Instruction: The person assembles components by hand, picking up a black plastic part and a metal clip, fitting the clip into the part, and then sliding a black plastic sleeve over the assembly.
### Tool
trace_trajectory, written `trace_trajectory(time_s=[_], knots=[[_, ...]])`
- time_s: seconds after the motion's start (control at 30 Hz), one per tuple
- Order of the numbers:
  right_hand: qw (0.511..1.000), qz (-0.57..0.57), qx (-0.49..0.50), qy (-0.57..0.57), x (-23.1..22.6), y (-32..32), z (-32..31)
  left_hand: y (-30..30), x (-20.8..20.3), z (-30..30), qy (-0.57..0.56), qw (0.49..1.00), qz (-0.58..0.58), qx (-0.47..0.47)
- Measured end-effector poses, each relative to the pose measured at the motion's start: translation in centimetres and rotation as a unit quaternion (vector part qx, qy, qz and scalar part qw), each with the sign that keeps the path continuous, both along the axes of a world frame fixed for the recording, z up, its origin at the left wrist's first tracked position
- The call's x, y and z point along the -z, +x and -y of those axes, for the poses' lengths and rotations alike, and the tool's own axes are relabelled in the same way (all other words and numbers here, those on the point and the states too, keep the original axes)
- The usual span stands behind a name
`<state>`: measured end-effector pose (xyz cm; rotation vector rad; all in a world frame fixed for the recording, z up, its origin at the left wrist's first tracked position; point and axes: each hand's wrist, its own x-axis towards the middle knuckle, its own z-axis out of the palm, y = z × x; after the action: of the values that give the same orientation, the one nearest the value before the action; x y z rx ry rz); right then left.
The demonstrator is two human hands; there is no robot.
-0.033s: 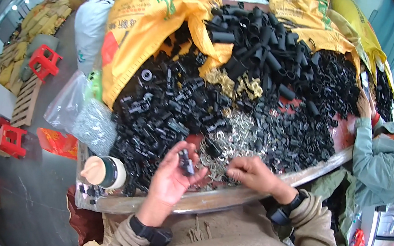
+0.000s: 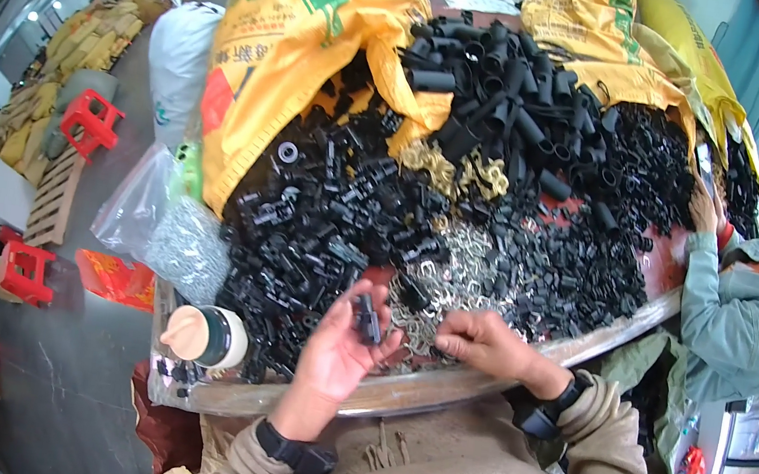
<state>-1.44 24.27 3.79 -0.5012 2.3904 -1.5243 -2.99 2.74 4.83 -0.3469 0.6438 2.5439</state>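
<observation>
My left hand (image 2: 339, 353) is palm up near the front of the table, its fingers curled around a small black plastic part (image 2: 369, 320). To its right, my right hand (image 2: 488, 345) is closed, thumb against bent fingers. Whatever it may hold is hidden. Behind both hands lies a pile of small silvery metal pieces (image 2: 462, 268). A wide heap of black plastic parts (image 2: 305, 212) spreads to the left and behind, with smaller black pieces (image 2: 579, 265) on the right.
Thick black tubes (image 2: 523, 112) are heaped at the back beside brass-coloured pieces (image 2: 483, 176). An open yellow sack (image 2: 272, 67) leans at the back left. A lidded jar (image 2: 208, 336) stands at the front left corner. On the right, a co-worker's sleeve (image 2: 734, 306) reaches in.
My left hand has shifted slightly to the right with the black plastic part, which is turned a little. The right hand looks almost the same.
</observation>
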Motion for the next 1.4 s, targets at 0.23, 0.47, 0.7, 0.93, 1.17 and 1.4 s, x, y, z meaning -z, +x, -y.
trace_trajectory(time_s=[0.23,0.47,0.7,0.93,1.17,1.4], knots=[[0.981,0.104,-0.069,-0.150,-0.3,-0.1,1.8,1.5,2.0,-1.1,-0.076,0.990,-0.054,0.101],[0.938,0.248,-0.097,-0.223,0.5,0.1,1.4,2.0,2.0,-1.9,-0.284,0.919,-0.226,0.151],[0.873,0.364,-0.032,-0.322,1.6,0.8,1.5,2.3,2.6,-3.0,-0.374,0.867,-0.322,0.075],[0.827,0.396,0.008,-0.398,2.0,0.9,2.3,1.9,3.1,-3.0,-0.383,0.878,-0.281,0.058],[0.827,0.384,0.019,-0.412,1.8,1.0,2.3,1.6,3.5,-3.0,-0.417,0.861,-0.286,0.058],[0.849,0.350,0.027,-0.395,1.6,1.8,2.2,2.3,3.5,-2.9,-0.432,0.854,-0.284,0.060]])
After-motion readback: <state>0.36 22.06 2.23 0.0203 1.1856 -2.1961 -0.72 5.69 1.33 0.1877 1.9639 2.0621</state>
